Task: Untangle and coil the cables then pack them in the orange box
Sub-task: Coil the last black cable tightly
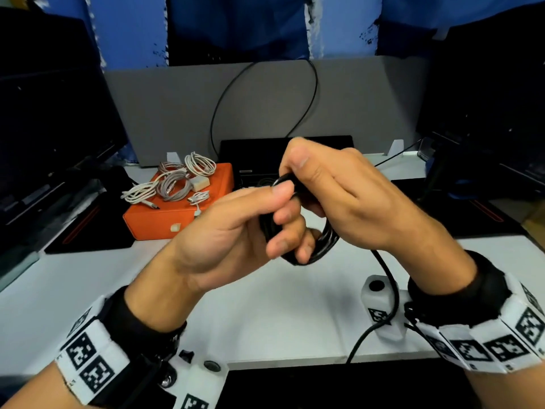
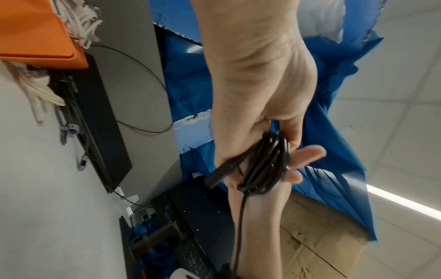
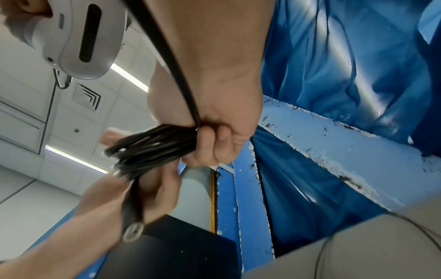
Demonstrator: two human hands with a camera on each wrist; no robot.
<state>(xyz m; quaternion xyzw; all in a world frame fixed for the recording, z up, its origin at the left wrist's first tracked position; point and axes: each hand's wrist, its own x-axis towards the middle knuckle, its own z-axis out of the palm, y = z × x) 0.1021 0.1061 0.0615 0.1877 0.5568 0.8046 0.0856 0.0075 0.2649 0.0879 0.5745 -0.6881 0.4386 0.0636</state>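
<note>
Both hands hold a coiled black cable above the white table, in the middle of the head view. My left hand curls its fingers round the coil's left side. My right hand grips the coil from above. A loose tail of the black cable hangs down past my right wrist to the table's front edge. In the left wrist view the coil lies in the fingers, its black plug sticking out. The right wrist view shows the bundle pinched in my right hand. The orange box stands closed at the back left.
Several coiled white and grey cables and a white charger lie on the box lid. A black device with a thin black wire stands behind it before a grey partition. Dark monitors flank both sides. A white marker block sits near my right wrist.
</note>
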